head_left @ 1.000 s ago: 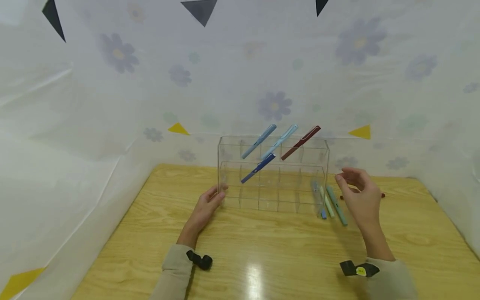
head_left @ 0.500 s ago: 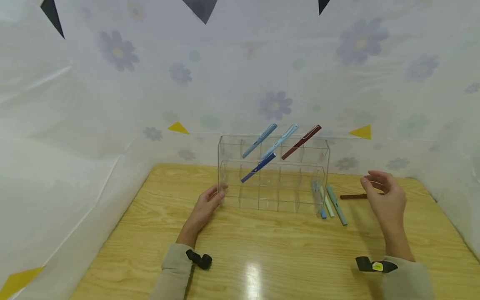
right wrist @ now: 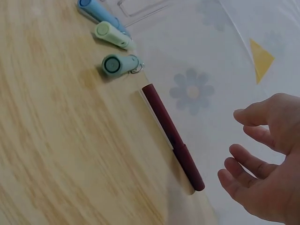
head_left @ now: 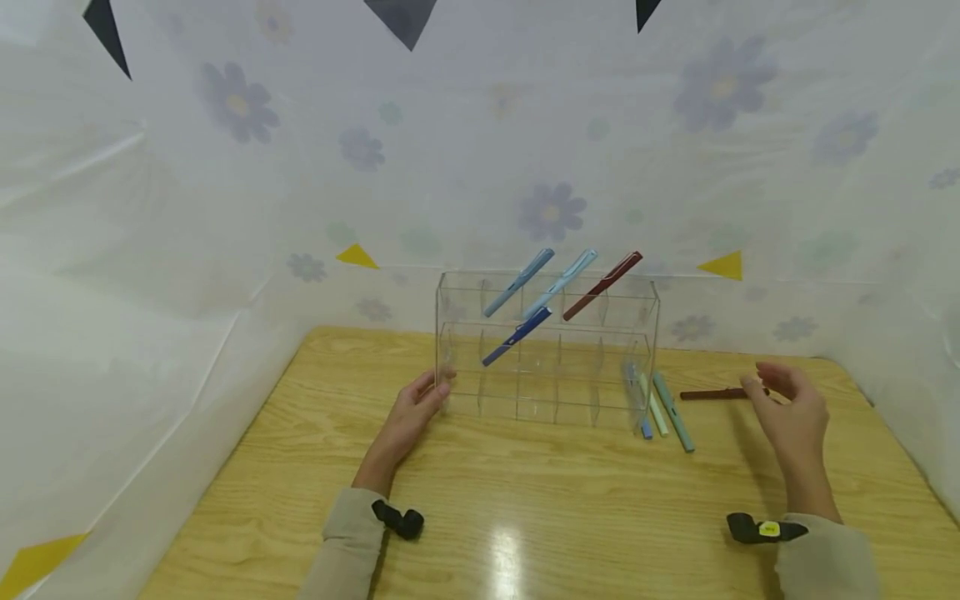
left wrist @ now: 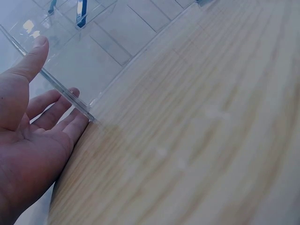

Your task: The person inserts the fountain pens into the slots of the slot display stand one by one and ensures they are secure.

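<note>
A clear acrylic pen rack (head_left: 577, 332) with rows of compartments stands on the table. My left hand (head_left: 407, 418) holds its left side edge, thumb in front and fingers behind, as the thumb (left wrist: 36, 57) in the left wrist view shows. My right hand (head_left: 797, 417) hovers by the cap end of a dark red pen (right wrist: 171, 131) lying on the table. Thumb and fingers are apart, with nothing between them. In the rack lean a steel-blue pen (head_left: 519, 282), a pale blue pen (head_left: 561, 282), a maroon pen (head_left: 603, 285) and, lower, a dark blue pen (head_left: 516, 337).
Between rack and right hand lie a grey-green pen (head_left: 674, 412), a light green pen (head_left: 658, 414) and a blue pen (head_left: 647, 429), the last partly seen through the rack's right side. A flower-patterned white curtain (head_left: 465, 150) hangs behind the wooden table (head_left: 585, 508).
My right hand has moved right, away from the rack, and lowered toward the cap end of the dark red pen. The left hand and the rack have stayed in place.
</note>
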`<action>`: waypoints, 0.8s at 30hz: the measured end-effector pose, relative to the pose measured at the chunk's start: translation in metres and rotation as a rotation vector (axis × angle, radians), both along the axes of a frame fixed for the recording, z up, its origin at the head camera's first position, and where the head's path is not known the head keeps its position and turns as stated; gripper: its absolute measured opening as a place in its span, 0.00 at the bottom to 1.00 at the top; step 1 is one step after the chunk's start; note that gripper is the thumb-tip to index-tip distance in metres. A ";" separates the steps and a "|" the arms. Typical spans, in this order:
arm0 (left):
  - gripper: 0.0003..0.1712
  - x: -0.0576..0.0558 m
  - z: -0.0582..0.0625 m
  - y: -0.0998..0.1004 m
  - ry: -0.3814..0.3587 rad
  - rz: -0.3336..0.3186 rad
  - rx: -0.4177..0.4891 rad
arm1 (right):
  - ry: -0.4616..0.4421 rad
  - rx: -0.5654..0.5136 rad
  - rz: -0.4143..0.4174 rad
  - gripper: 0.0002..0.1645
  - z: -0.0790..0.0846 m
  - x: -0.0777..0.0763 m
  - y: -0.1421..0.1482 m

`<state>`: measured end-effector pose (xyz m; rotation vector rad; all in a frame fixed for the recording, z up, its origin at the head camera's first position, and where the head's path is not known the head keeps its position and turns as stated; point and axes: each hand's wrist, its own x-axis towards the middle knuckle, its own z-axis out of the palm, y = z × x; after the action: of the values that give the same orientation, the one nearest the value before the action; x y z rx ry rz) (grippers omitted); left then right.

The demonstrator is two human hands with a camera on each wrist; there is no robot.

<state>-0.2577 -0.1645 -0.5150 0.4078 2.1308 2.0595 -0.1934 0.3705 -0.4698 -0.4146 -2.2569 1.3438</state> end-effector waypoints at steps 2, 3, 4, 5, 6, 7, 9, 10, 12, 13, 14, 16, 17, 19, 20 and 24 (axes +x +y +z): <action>0.30 0.000 0.000 0.000 -0.006 0.005 -0.002 | -0.034 0.009 -0.003 0.19 -0.005 -0.001 0.004; 0.30 0.000 0.000 0.000 -0.008 0.004 -0.003 | -0.050 0.012 -0.003 0.20 -0.007 -0.002 0.005; 0.30 0.000 0.000 0.000 -0.012 0.003 -0.002 | -0.068 0.014 -0.004 0.22 -0.009 -0.003 0.007; 0.30 0.000 0.000 0.000 -0.016 0.002 -0.003 | -0.087 0.024 -0.002 0.25 -0.011 -0.003 0.008; 0.30 -0.001 0.000 0.000 -0.018 0.000 -0.004 | -0.106 0.033 0.000 0.27 -0.013 -0.004 0.010; 0.31 -0.001 0.000 0.000 -0.018 -0.004 -0.005 | -0.121 0.040 0.009 0.29 -0.015 -0.005 0.011; 0.31 -0.001 0.000 0.000 -0.018 -0.010 -0.002 | -0.145 0.058 0.035 0.32 -0.018 -0.007 0.014; 0.31 -0.001 0.000 0.000 -0.018 -0.012 -0.003 | -0.158 0.064 0.054 0.33 -0.020 -0.008 0.016; 0.31 -0.001 0.000 0.000 -0.017 -0.012 -0.004 | -0.171 0.087 0.100 0.35 -0.024 -0.009 0.019; 0.31 -0.001 0.000 0.000 -0.019 -0.011 -0.003 | -0.171 0.095 0.128 0.35 -0.026 -0.009 0.021; 0.31 -0.001 0.000 0.000 -0.020 -0.010 -0.002 | -0.173 0.103 0.153 0.36 -0.028 -0.009 0.022; 0.32 -0.001 0.000 0.001 -0.021 -0.008 -0.004 | -0.177 0.115 0.203 0.36 -0.029 -0.007 0.023; 0.32 -0.001 0.000 0.001 -0.021 -0.008 -0.003 | -0.185 0.126 0.219 0.36 -0.030 -0.007 0.023; 0.31 0.000 0.000 0.001 -0.022 -0.009 -0.001 | -0.205 0.139 0.244 0.37 -0.030 -0.007 0.024; 0.31 0.000 0.000 0.001 -0.022 -0.009 0.000 | -0.220 0.144 0.252 0.36 -0.030 -0.007 0.025; 0.31 0.000 0.000 0.000 -0.028 -0.006 0.009 | -0.240 0.176 0.276 0.34 -0.034 -0.009 0.028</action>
<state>-0.2577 -0.1642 -0.5151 0.3842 2.1029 2.0598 -0.2025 0.3981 -0.5039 -0.2175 -2.6867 1.2655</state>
